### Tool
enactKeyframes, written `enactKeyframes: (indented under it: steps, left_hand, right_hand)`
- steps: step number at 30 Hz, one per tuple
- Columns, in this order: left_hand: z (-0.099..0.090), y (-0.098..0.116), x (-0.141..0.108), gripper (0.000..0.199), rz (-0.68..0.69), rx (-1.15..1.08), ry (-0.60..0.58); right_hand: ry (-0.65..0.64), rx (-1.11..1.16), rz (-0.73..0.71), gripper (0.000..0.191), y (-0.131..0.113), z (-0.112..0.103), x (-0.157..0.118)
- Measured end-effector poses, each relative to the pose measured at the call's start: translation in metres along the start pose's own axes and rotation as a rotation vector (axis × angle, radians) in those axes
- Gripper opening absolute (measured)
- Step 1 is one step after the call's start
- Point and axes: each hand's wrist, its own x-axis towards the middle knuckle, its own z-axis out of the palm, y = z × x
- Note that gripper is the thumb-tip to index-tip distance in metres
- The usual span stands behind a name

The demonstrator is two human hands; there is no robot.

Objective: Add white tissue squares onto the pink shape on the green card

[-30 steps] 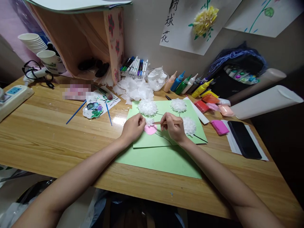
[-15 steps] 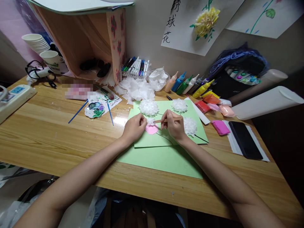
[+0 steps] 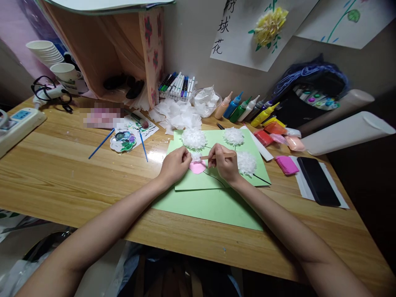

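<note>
My right hand (image 3: 225,163) is closed around a thin wooden stick (image 3: 206,157), whose tip meets the white paper tufts on a pink round base (image 3: 197,167). Left of that base, my left hand (image 3: 175,165) rests on the upper green sheet (image 3: 198,183) with fingers pinched; whatever they hold, if anything, is hidden. Three fluffy white paper flowers sit on the same sheet: one at upper left (image 3: 194,138), one at upper right (image 3: 234,136), and one beside my right hand (image 3: 246,163). Dark stem lines run from them. A second green sheet (image 3: 210,209) lies underneath.
Crumpled white tissue (image 3: 176,114) lies behind the sheets, near markers (image 3: 177,86) and paint bottles (image 3: 239,110). Clay packets (image 3: 287,165) and a black phone (image 3: 318,180) are at right. A paint palette (image 3: 123,142), brushes (image 3: 101,143) and a power strip (image 3: 21,128) are at left.
Both hands stay nearly where they were, with the stick tip still at the white tufts. The whole view has shifted very slightly.
</note>
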Motion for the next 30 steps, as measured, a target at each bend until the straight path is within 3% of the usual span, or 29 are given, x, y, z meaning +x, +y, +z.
enactKeyframes:
  steps: [9,14,18,22,27,30]
  left_hand:
    - [-0.001,0.0,0.0,0.018,0.009,-0.017,-0.006]
    - [0.0,0.0,0.0,0.017,0.005,-0.023,0.0]
    - [0.0,-0.001,0.0,0.016,0.009,-0.034,-0.001]
    - [0.0,-0.002,0.0,0.017,-0.001,-0.04,0.0]
    - [-0.001,-0.002,0.0,0.018,-0.009,-0.03,-0.011]
    - [-0.001,-0.002,-0.001,0.019,-0.01,-0.053,-0.007]
  right_hand:
    - [-0.06,-0.144,-0.044,0.048,-0.004,0.004,0.001]
    - [0.063,-0.095,0.24,0.05,-0.015,0.01,0.023]
    - [0.019,-0.035,0.382,0.05,-0.014,0.011,0.042]
    - [0.004,0.024,0.377,0.047,-0.014,0.007,0.036]
    - [0.149,0.177,0.213,0.046,-0.017,-0.009,0.01]
    - [0.182,0.312,0.191,0.047,-0.006,-0.018,0.003]
